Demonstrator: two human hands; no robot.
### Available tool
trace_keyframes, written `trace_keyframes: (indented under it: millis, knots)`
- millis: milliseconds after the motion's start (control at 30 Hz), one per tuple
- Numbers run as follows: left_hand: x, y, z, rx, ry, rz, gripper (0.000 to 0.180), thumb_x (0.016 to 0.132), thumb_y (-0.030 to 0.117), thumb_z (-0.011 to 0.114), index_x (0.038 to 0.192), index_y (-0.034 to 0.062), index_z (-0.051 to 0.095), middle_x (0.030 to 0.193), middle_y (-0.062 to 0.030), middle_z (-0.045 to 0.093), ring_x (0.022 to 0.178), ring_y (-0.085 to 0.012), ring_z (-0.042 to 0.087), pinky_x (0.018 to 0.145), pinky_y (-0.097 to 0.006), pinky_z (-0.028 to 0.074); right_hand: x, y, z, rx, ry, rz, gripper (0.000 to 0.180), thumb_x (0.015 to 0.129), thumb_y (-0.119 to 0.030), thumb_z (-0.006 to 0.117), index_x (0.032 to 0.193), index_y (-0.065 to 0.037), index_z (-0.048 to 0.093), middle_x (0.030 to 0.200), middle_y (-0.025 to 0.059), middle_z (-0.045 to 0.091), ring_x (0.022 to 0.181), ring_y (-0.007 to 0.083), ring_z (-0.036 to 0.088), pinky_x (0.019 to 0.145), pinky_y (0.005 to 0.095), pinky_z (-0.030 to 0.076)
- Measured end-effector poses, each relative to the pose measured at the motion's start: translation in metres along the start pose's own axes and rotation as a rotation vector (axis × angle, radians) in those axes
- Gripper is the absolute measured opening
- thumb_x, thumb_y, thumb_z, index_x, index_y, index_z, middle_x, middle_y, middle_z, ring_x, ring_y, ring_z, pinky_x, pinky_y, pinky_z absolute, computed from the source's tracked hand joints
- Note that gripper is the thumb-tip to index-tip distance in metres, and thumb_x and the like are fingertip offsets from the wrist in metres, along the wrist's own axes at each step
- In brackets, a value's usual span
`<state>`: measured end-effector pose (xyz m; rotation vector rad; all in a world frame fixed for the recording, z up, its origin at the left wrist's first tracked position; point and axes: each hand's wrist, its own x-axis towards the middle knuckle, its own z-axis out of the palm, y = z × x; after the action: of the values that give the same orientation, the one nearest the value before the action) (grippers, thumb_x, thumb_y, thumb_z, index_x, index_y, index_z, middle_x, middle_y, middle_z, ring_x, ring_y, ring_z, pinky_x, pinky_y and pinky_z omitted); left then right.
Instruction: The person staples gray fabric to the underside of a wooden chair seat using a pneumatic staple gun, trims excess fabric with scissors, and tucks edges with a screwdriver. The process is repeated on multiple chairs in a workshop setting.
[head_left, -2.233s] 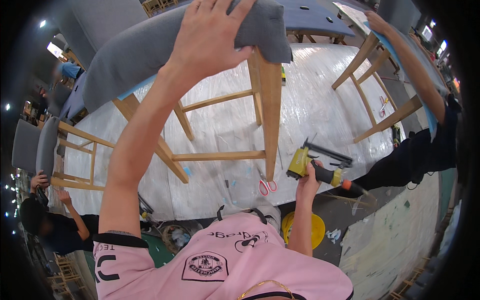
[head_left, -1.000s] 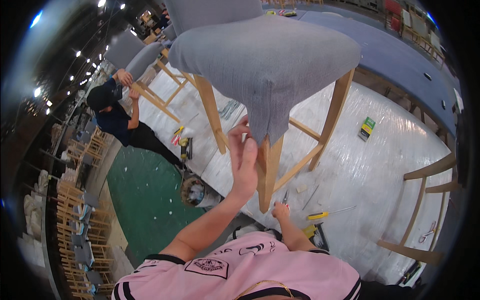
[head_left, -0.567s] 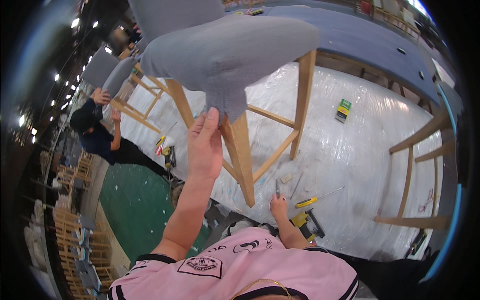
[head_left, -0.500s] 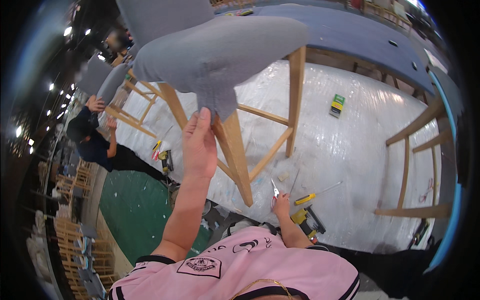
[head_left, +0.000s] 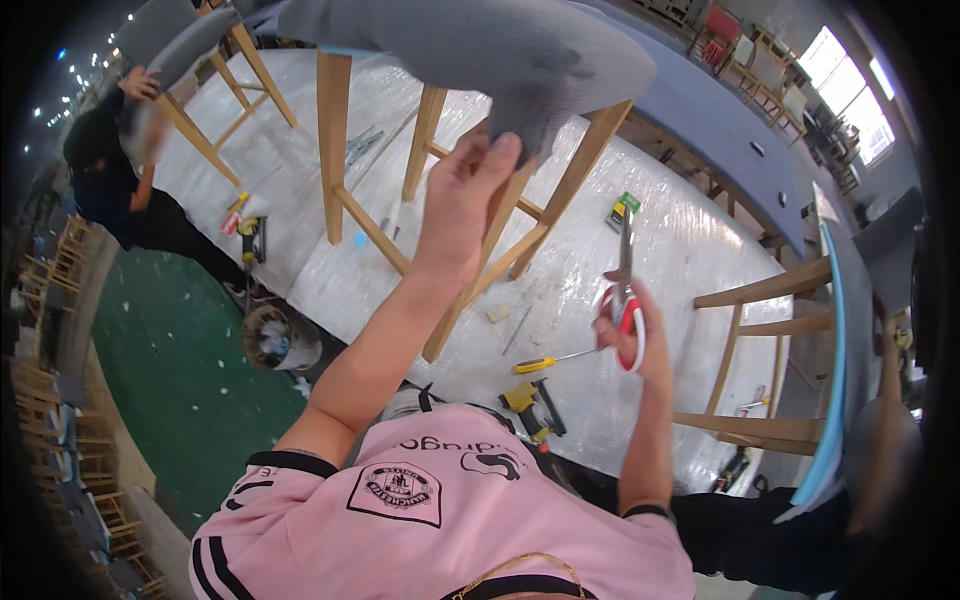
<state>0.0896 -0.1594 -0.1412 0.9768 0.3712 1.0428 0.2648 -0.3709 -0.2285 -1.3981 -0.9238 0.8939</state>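
Note:
A wooden chair frame (head_left: 335, 130) stands on a plastic-covered worktable (head_left: 660, 260), its seat wrapped in grey fabric (head_left: 480, 50). My left hand (head_left: 465, 195) is raised and pinches a hanging corner of that grey fabric at the seat's near edge. My right hand (head_left: 635, 335) holds red-handled scissors (head_left: 625, 290) with the blades pointing up, lifted above the table to the right of the chair legs. The scissors are apart from the fabric.
A yellow-handled screwdriver (head_left: 550, 360) and a yellow staple gun (head_left: 530, 405) lie near the table's front edge. Another person (head_left: 115, 170) works on a second chair (head_left: 195, 35) at the left. More wooden frames (head_left: 770, 360) stand at the right. Green floor (head_left: 170, 370) lies below left.
My right hand put down the staple gun, went to the table and has come up with the red scissors. My left hand stays on the fabric corner; my view turned.

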Motion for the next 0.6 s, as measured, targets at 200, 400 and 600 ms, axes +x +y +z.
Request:
trace_keyframes:
  millis: [200,400,600]
  knots:
    - [0.013,-0.008,-0.017,0.040,-0.041,0.056,0.032,0.097,0.035,0.075,0.090,0.0041,0.071,0.104,-0.0030,0.060,0.088,-0.0078,0.052,0.082,-0.025,0.042,0.045,-0.131,0.004,-0.669,-0.386,-0.276,0.077,0.088,-0.075,0.064,0.120,-0.005,0.060,0.066,-0.0006,0.047,0.061,0.0141,0.048,0.060,0.0326,0.039]
    - [0.017,-0.013,-0.019,0.140,-0.055,0.096,0.035,0.098,0.037,0.073,0.093,0.0024,0.072,0.129,-0.0141,0.058,0.115,-0.0155,0.060,0.096,-0.029,0.044,0.058,-0.185,0.012,-1.128,-0.396,-0.116,0.085,0.089,-0.083,0.052,0.119,-0.004,0.064,0.063,0.0040,0.046,0.063,0.0186,0.051,0.062,0.0368,0.037]
    - [0.011,-0.007,-0.017,0.127,-0.069,0.108,0.036,0.098,0.036,0.071,0.097,0.0001,0.071,0.145,-0.0185,0.048,0.119,-0.0187,0.060,0.101,-0.033,0.046,0.062,-0.202,0.030,-1.148,-0.395,-0.094,0.086,0.090,-0.083,0.051,0.119,-0.003,0.066,0.066,0.0061,0.049,0.065,0.0193,0.054,0.062,0.0372,0.039]
